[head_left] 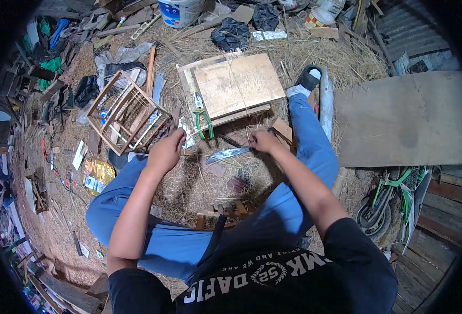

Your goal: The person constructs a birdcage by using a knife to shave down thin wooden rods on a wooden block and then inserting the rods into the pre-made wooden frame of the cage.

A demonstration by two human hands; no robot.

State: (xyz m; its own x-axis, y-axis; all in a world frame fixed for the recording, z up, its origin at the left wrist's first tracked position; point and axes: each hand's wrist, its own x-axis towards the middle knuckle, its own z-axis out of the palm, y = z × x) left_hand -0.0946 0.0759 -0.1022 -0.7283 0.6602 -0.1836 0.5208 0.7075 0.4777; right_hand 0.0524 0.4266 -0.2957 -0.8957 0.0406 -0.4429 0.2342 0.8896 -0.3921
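My left hand (169, 150) is closed at the fingertips around what looks like a thin pale strip of wood (193, 132), beside the wooden workpiece. My right hand (265, 142) is closed as well, near a thin strand; what is between its fingers is too small to make out. A knife with a broad metal blade (228, 155) lies just below its fingers, its handle hidden from me. Ahead stands a low wooden block topped by a pale board (239, 83). Green-handled pliers (204, 123) rest against its left side.
A small slatted wooden frame (129, 112) lies tilted at left, near a gold packet (98, 175). A large flat board (403, 120) and a green-and-white motorbike (390, 196) are at right. Black plastic bags (231, 34) and a white bucket (181, 11) sit at the back, amid straw and scraps.
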